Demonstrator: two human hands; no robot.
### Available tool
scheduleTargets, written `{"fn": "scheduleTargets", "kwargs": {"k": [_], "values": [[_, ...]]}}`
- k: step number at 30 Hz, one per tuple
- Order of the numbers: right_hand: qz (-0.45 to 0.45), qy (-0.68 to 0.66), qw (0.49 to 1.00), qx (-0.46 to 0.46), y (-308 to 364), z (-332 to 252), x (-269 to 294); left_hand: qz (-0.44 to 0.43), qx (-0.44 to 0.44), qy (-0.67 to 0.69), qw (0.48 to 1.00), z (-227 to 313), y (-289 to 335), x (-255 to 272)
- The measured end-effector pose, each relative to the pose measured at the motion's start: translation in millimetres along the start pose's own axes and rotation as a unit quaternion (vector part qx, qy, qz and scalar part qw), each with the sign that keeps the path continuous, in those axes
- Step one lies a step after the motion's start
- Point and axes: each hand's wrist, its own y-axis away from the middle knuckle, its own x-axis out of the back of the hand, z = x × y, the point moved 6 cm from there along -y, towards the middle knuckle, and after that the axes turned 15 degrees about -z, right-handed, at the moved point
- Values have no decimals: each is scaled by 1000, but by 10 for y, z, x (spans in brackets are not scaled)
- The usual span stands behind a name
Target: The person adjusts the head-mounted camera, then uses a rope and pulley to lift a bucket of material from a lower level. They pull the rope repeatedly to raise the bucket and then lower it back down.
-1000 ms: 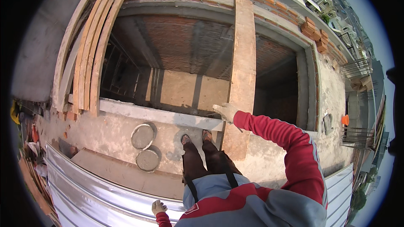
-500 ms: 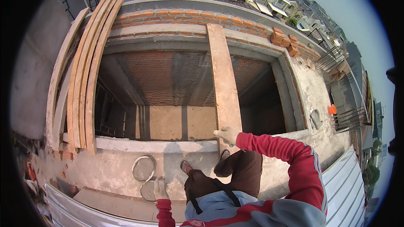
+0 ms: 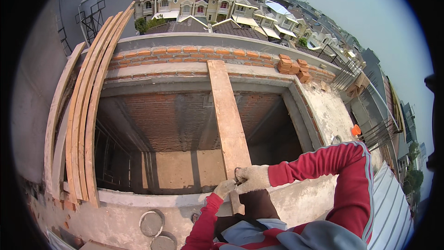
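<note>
In off-white work gloves, my left hand and my right hand meet in front of my body, over the near end of a long wooden plank. The fingers of both hands are closed and touch. Between them shows a small dark curved thing, too small to name. The plank bridges a deep rectangular opening from its near edge to the brick wall at the far side. My raised knee is just below my hands. At lower left stand a round bucket of grey material and a second round container.
Several long boards lean across the opening's left end. A low brick wall runs along the far edge, with stacked bricks at its right. An orange container stands near upright steel bars. Corrugated metal sheeting lies at lower right.
My left hand has risen from beside the buckets to meet my right hand over the plank. The view has tilted up, showing more houses beyond the wall.
</note>
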Motion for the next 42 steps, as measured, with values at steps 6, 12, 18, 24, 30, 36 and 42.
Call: {"fn": "scheduleTargets", "kwargs": {"k": [6,12,18,24,30,36,42], "values": [[127,101,985,56,1378,-604,1018,38,12,-55,998,800,-524,-186],[300,158,929,147,2235,-1033,1449,26,-88,81,992,1620,-737,-375],[468,263,826,171,2484,-1071,1654,-18,-109,181,977,2050,-1035,-443],[730,258,574,267,3009,-228,1089,2,-106,180,978,2480,-1067,-550],[556,-281,735,267,500,909,372,-50,-148,107,982,2691,-1105,-352],[322,-502,673,437,-1400,866,-127,-27,-167,169,971,2714,-1073,-153],[338,-521,669,408,-1516,578,526,-8,-197,159,967,3186,-1281,258]]}}
